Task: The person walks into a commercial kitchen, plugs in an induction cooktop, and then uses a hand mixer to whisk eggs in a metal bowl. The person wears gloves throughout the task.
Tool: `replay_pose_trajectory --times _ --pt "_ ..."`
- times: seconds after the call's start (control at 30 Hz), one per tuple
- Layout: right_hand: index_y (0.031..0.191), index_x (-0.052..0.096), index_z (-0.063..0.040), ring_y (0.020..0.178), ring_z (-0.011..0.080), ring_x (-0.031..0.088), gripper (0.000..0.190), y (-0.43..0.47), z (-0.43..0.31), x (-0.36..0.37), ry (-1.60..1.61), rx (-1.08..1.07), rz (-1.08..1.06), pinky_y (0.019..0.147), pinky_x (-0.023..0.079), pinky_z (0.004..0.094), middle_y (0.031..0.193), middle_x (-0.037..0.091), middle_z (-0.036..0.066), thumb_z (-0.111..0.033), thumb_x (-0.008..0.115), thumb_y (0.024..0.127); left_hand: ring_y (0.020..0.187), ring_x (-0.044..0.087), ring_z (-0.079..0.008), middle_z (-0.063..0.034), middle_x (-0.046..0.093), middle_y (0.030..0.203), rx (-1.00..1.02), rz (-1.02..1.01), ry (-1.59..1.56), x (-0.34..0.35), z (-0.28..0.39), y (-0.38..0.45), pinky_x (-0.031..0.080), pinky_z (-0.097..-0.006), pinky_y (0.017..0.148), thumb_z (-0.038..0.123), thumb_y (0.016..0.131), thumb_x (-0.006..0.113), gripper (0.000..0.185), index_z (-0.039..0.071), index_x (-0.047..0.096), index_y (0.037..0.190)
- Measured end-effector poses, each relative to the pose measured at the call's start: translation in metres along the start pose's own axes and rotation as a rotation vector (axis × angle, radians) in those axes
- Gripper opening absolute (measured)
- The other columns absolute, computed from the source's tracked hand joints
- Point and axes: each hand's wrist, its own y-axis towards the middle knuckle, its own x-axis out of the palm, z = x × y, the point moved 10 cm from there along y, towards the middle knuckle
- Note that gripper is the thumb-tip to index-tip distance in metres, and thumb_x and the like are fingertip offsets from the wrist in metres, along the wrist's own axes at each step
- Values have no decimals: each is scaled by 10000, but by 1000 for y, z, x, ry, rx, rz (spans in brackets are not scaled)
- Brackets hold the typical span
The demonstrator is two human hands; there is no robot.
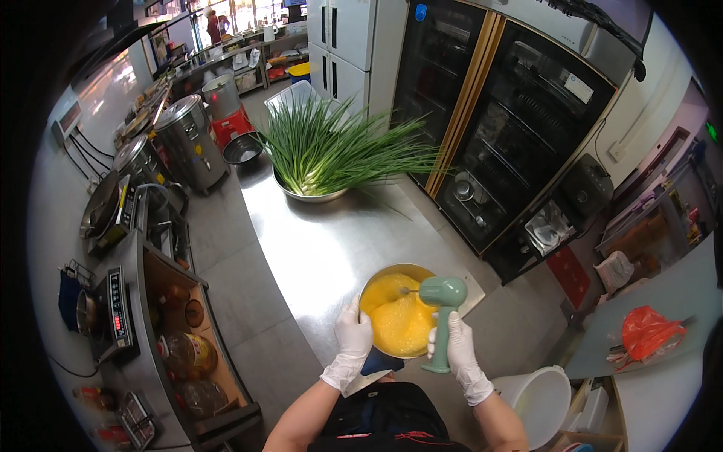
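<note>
A metal bowl (421, 272) of frothy yellow liquid (398, 322), which looks like beaten egg, stands at the near end of the steel table. My left hand (353, 330), in a white glove, grips the bowl's left rim. In my gloved right hand (460, 344) is the handle of a green hand-held electric mixer (443, 292). Its head points left over the bowl, and the whisk end dips into the liquid. The whisk's lower part is hidden in the liquid.
Further along the steel table (316, 243) a metal bowl (310, 198) overflows with green onions (333, 147), beside a black bowl (243, 148). Glass-door refrigerators (519, 113) stand to the right. A cooking counter (133, 333) runs along the left. A white bucket (545, 401) stands near my right arm.
</note>
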Motion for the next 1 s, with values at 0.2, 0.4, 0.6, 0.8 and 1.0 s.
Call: replay_pose_trajectory --times 0.2,0.4,0.6,0.8,1.0 --pt "1179 512 -9 484 173 540 447 -35 -9 -46 -86 84 94 454 488 326 663 565 80 -410 357 1057 787 641 -369 -207 632 898 -23 7 -38 1 -4 -1 520 -442 713 27 828 566 399 22 640 1220" --pt "1164 513 10 484 182 539 536 -77 5 -27 -95 241 -29 459 489 337 643 555 88 -486 352 1041 881 619 -385 -220 616 965 46 7 -63 -1 -1 -3 510 -451 799 32 827 569 468 42 574 1294" --pt "1146 498 26 453 189 539 647 -20 6 -17 -38 6 12 417 480 343 619 541 90 -590 361 1001 809 647 -374 -171 636 942 48 42 39 -2 -1 -4 527 -462 715 83 853 564 410 101 612 1259" --pt "1152 494 12 438 194 513 606 -10 5 -37 -56 9 83 404 464 346 607 516 84 -546 290 1034 792 653 -374 -164 640 938 -12 17 67 -2 -4 -5 530 -466 710 112 868 557 398 103 616 1261" --pt "1198 564 -41 451 160 523 526 -76 5 -10 -116 284 -12 425 457 306 633 556 42 -501 371 1031 799 651 -381 -170 636 930 -11 35 31 -3 0 -5 527 -471 711 106 871 545 391 101 618 1256"
